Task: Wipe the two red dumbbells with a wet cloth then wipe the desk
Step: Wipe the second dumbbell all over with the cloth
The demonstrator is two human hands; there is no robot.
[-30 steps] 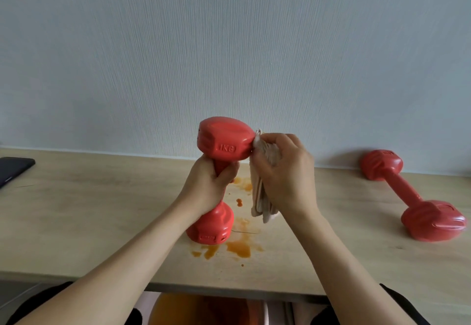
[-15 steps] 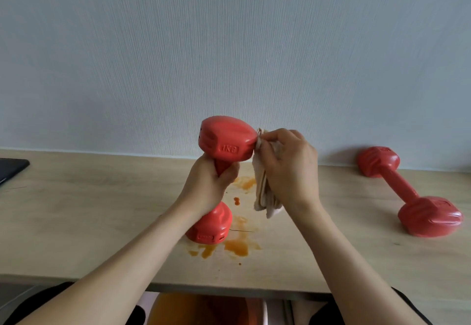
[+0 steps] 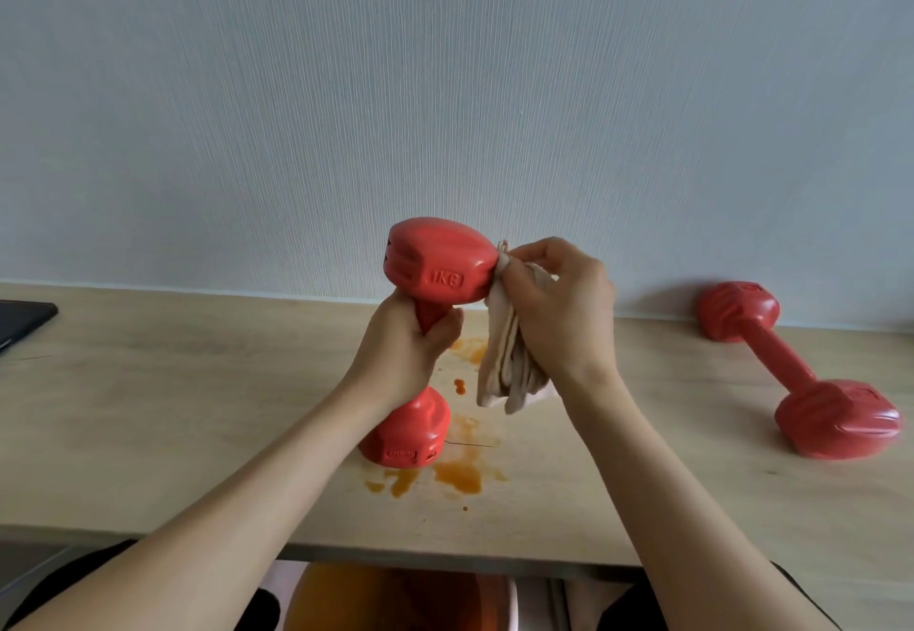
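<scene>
My left hand [image 3: 403,351] grips the handle of a red dumbbell [image 3: 437,262] and holds it upright above the desk, its lower head near the desktop. My right hand [image 3: 559,306] grips a folded beige cloth [image 3: 507,368] and presses it against the right side of the upper head. The cloth hangs down below my fingers. A second red dumbbell [image 3: 791,373] lies on the light wooden desk [image 3: 173,413] at the right, near the wall. Orange stains [image 3: 460,474] mark the desk under and beside the held dumbbell.
A dark flat object [image 3: 22,319] lies at the desk's far left edge. A pale wall rises right behind the desk. Below the front edge an orange and white thing [image 3: 395,601] shows between my arms.
My right hand has shifted slightly up along the side of the upper head with the cloth. The left hand still holds the dumbbell upright in about the same place.
</scene>
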